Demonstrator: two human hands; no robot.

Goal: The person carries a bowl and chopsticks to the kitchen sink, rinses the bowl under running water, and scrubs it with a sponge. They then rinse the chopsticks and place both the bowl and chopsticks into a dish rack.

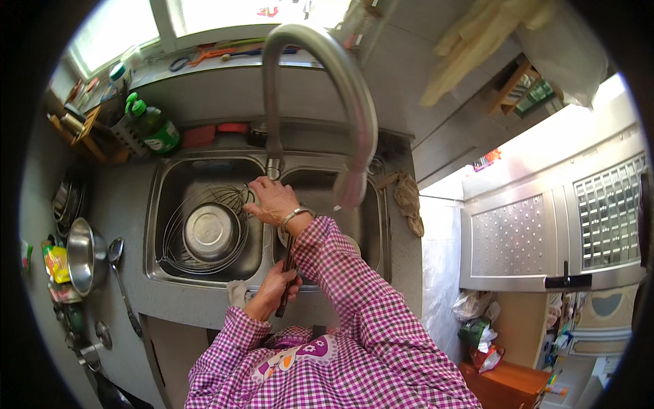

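Grasping firmly in the left hand (pixel 274 289) a slim, dark-brown, stick-like object (pixel 289 259) at the front edge of the double-bowl stainless-steel sink (pixel 194 281), pointing lengthwise from that edge back towards the right wrist. Holding the right hand (pixel 272 202), with bent fingers, over the rear of the sink's divider, just beside the round silver wire basket (pixel 231 195) in the left bowl. Cannot tell whether those fingers pinch anything, nor make out the object's far end or much of the right bowl, hidden by the pink-checked sleeve (pixel 371 279).
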